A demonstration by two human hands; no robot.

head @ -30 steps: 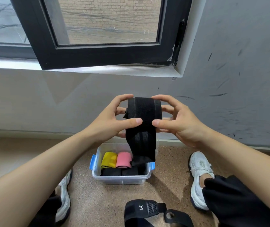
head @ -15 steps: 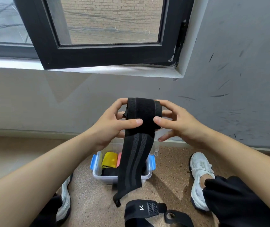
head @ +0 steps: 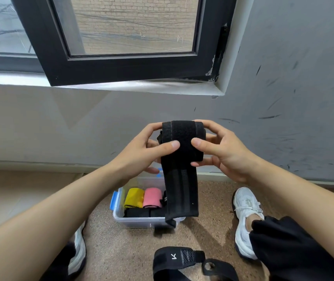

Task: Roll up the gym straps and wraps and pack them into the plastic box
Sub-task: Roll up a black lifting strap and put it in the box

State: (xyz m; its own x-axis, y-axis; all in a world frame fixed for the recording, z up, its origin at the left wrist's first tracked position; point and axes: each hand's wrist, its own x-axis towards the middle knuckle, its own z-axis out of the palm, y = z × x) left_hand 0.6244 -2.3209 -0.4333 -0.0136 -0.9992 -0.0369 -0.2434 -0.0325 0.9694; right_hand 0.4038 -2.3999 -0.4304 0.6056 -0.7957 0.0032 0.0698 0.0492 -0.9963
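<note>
The person is holding a black elastic wrap with grey stripes (head: 183, 138) up in front of the wall, above a clear plastic box with blue latches (head: 119, 211) that is sitting on the speckled floor (head: 121, 250). The left hand (head: 141, 153) and right hand (head: 223, 152) are each closing their grip on the rolled upper part, thumbs pressing its near face and curled fingers wrapping round the ends.

Half a second ago the loose tail was hanging well past the box's front wall. Now it is hanging shorter, its end dangling at the front rim. The hands are sitting at much the same height as before.

With the tail drawn up, a pink roll (head: 152, 197) is showing fully beside a yellow roll (head: 134, 198) in the box, with black rolls (head: 141, 212) lying in front of them. A black strap with a white mark (head: 174, 258) is lying on the floor nearer the person, unmoved.
</note>
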